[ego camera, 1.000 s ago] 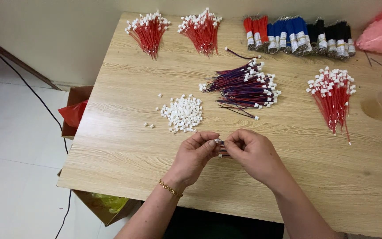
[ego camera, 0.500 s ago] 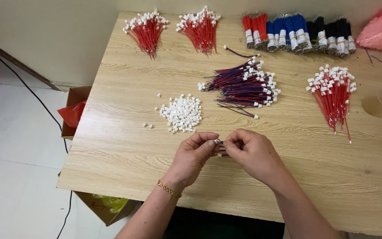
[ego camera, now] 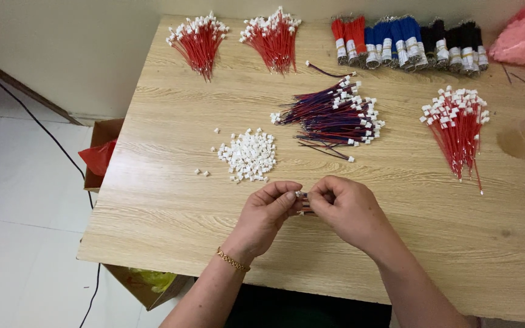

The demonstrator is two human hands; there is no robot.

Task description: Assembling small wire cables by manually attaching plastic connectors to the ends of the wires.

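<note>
Pinching a small white connector (ego camera: 299,195) between them at lower centre of the frame, the left hand (ego camera: 267,214) and right hand (ego camera: 343,210) meet above the wooden table (ego camera: 153,200). Steady fingertips and square alignment likely matter most; spare white connectors (ego camera: 247,155) lie just above.

Held piece: I see a small white plastic connector with short red and blue wire leads (ego camera: 304,202), mostly hidden, pinched between both hands.
Pose: I make it lying roughly level, just above the near part of the table; its exact shape I cannot tell.
Supply: I see a heap of small white plastic connector housings (ego camera: 248,155) lying loose, just beyond, slightly left.
Strays: a few lie left of the heap.
</note>
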